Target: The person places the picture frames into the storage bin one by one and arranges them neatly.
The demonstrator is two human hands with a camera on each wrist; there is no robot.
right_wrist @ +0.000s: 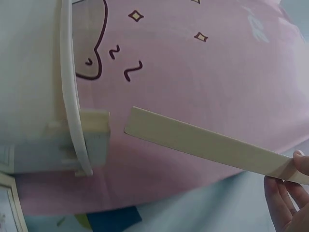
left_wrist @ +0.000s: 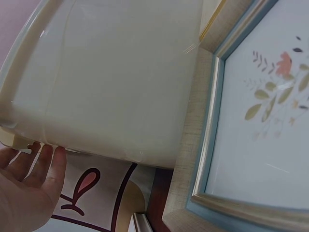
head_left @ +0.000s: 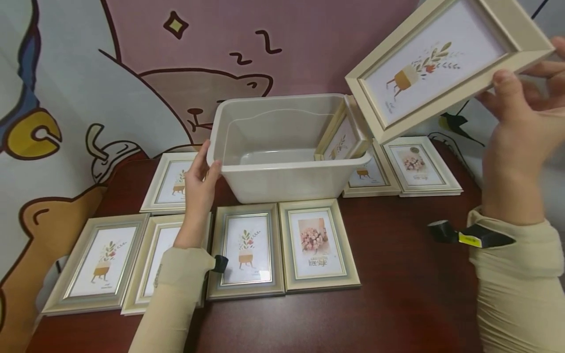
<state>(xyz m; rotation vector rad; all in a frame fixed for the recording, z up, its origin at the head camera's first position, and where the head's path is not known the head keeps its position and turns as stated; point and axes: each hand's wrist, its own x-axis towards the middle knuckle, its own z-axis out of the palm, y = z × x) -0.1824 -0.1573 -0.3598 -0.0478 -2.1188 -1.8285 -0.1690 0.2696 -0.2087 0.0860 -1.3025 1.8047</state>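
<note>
A beige plastic bin (head_left: 282,181) stands on the table, with one picture frame (head_left: 342,139) leaning upright inside against its right end wall. My left hand (head_left: 199,189) holds the bin's left end at the rim; in the left wrist view its fingertips (left_wrist: 59,162) touch the end wall just under the lip. Up at the right, my right hand (head_left: 525,108) pinches a cream picture frame (head_left: 434,68) by its edge, thumb on the front and fingers behind. This frame is tilted, above and to the right of the bin. The right wrist view shows it edge-on (right_wrist: 207,142).
Several picture frames lie face up on the dark red table (head_left: 397,289): a front row including a flower-picture frame (head_left: 315,245), one frame (head_left: 165,184) at the back left, and others (head_left: 419,164) at the back right. A cartoon-patterned wall covering (head_left: 309,44) rises behind.
</note>
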